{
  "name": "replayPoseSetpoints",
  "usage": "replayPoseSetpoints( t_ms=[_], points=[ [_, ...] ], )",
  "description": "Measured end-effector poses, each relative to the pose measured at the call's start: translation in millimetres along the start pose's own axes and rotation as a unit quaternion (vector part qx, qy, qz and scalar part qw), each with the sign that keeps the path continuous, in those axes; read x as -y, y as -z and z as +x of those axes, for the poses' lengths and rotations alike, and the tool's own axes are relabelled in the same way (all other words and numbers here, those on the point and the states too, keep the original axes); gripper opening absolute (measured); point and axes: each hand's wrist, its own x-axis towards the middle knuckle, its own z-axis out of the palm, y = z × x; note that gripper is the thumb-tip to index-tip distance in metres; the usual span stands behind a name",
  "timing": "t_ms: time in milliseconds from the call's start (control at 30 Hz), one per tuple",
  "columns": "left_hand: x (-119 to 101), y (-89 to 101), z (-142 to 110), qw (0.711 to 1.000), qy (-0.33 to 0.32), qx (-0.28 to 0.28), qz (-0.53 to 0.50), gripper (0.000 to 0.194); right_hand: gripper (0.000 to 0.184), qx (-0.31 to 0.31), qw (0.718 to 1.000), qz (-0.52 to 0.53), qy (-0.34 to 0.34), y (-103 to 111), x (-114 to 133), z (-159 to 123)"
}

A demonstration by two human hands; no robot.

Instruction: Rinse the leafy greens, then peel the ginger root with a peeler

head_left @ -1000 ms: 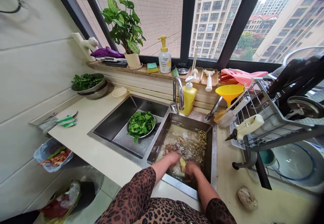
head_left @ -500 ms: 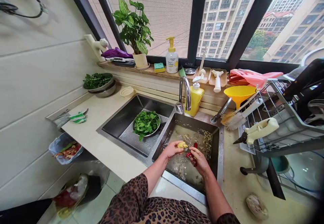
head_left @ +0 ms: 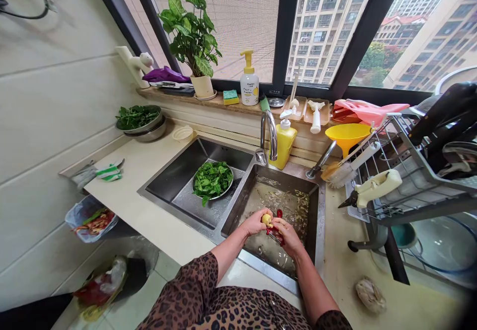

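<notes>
Over the right sink basin [head_left: 238,206], the left hand [head_left: 253,222] pinches a small yellow piece of ginger [head_left: 266,218], and the right hand [head_left: 287,234], touching it, grips a red peeler [head_left: 275,230] (blade against the ginger). Beyond, a bowl of greens [head_left: 212,181] sits in the left basin, then the faucet [head_left: 269,133].

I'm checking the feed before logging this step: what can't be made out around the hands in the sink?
Head view only:
- Yellow piece: mostly covered by the left hand; too small to identify.
- Red tool: blade hidden by the right hand; contact with the piece unclear.
- Scraps in the right sink basin: too small to identify.
</notes>
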Motion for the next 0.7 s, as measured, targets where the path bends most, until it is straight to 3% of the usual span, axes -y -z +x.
replayPoseSetpoints(
  t_ms=[167, 400, 600, 700],
  points=[
    [-4, -13.0, 2, 0.976, -0.061, -0.047, 0.205, 0.018, 0.031, 0.009, 1.0, -0.004, -0.021, 3, -3, 0],
    [0, -21.3, 3, 0.93, -0.102, -0.075, 0.345, 0.021, 0.022, -0.045, 0.995, -0.082, -0.03, 0, -10, 4],
    [7, -21.6, 5, 0.904, -0.113, -0.049, 0.41, 0.012, 0.016, -0.089, 0.986, -0.122, 0.071, -2, -19, 10],
    [5, -21.5, 6, 0.906, -0.116, -0.034, 0.405, 0.016, 0.015, -0.113, 0.98, -0.135, 0.089, 2, -20, 13]
  ],
)
